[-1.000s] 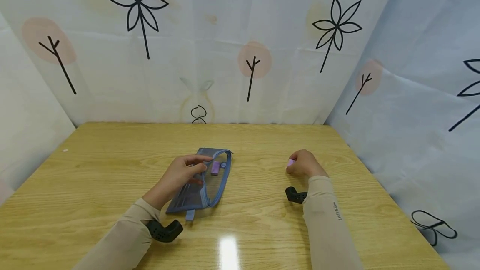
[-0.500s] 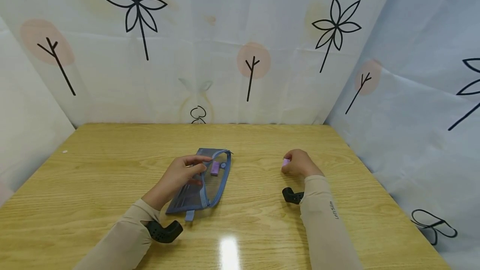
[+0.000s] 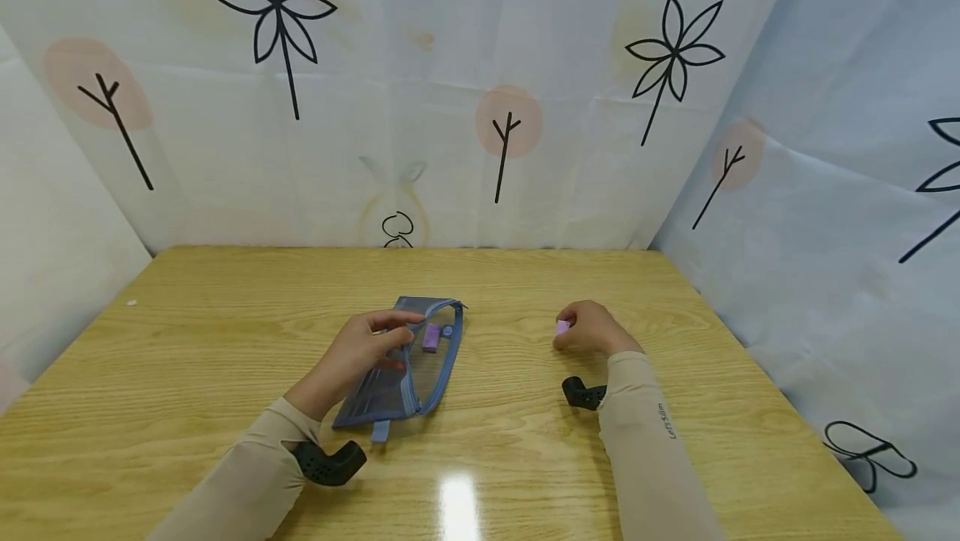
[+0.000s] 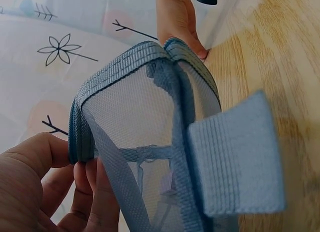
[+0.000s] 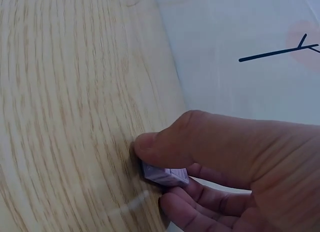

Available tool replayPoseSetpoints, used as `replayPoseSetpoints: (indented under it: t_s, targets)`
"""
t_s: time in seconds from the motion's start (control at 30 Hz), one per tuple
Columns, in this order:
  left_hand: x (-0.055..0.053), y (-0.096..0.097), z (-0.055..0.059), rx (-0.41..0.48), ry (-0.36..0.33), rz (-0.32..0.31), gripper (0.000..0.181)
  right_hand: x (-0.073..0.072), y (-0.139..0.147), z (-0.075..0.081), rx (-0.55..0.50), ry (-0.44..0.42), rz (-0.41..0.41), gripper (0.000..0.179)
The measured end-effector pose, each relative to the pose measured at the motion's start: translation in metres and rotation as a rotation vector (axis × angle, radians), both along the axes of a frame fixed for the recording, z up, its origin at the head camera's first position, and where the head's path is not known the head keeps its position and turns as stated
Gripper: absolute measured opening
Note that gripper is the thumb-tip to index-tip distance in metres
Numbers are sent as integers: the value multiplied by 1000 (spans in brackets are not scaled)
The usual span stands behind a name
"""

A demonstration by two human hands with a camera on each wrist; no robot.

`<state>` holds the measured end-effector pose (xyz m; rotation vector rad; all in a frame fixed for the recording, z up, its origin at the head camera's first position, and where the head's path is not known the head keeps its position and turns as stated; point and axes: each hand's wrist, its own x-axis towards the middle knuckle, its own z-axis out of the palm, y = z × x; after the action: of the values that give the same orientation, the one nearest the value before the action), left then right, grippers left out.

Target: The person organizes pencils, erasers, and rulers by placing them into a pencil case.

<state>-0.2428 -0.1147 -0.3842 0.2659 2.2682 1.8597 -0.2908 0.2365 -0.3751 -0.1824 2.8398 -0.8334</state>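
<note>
My left hand point(image 3: 365, 349) grips the zippered edge of a blue mesh pouch point(image 3: 367, 399), whose mouth gapes toward the right. In the left wrist view, thumb and fingers close on the pouch's rim point(image 4: 82, 127), and a fabric tab point(image 4: 240, 162) sticks out at the near end. Through the mesh shows a small purple block point(image 3: 431, 338) inside, beside a round blue snap point(image 3: 447, 331). To the right, my right hand point(image 3: 592, 328) pinches another small purple block point(image 5: 167, 176) between thumb and fingers, low over the table. The fingers partly cover it.
The wooden table point(image 3: 510, 458) stretches out on all sides of the pouch. Patterned cloth point(image 3: 450, 66) stands along its back and right edges. A tiny white scrap point(image 3: 131, 303) lies at the far left. Black wrist devices point(image 3: 330, 464) sit on both sleeves.
My right hand has slid a little to the left across the table, carrying its purple block closer to the pouch. The left hand and pouch have stayed still.
</note>
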Motion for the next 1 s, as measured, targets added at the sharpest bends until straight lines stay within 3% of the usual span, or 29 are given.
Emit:
replayPoseSetpoints:
  t_s: [1.0]
  targets:
    - [0,-1,2,5,-8,-6,35,-9,-19,-8,-100,-29,70,50]
